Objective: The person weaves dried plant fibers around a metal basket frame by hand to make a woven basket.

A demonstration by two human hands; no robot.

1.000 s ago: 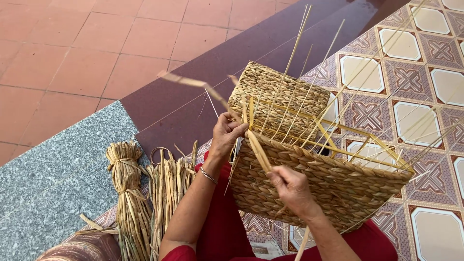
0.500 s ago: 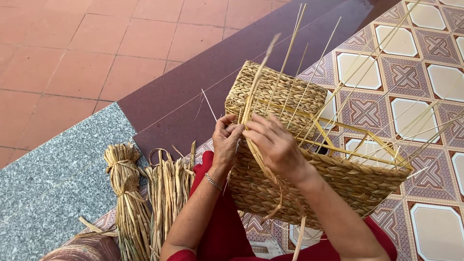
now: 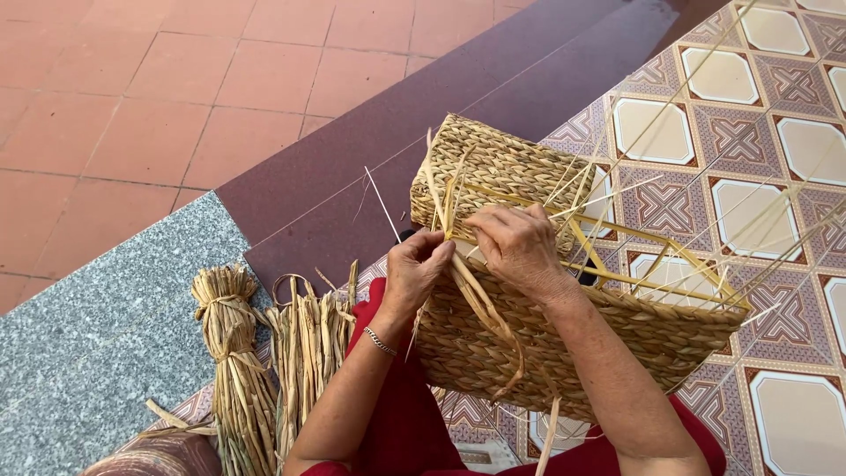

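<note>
Over patterned tiles (image 3: 749, 203), hands (image 3: 467, 256) pinch basket (image 3: 564, 344) strands.

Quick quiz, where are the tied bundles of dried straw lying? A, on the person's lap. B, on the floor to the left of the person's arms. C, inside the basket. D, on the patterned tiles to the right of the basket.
B: the straw bundles lie on the floor, left of the left hand and the basket.
</note>
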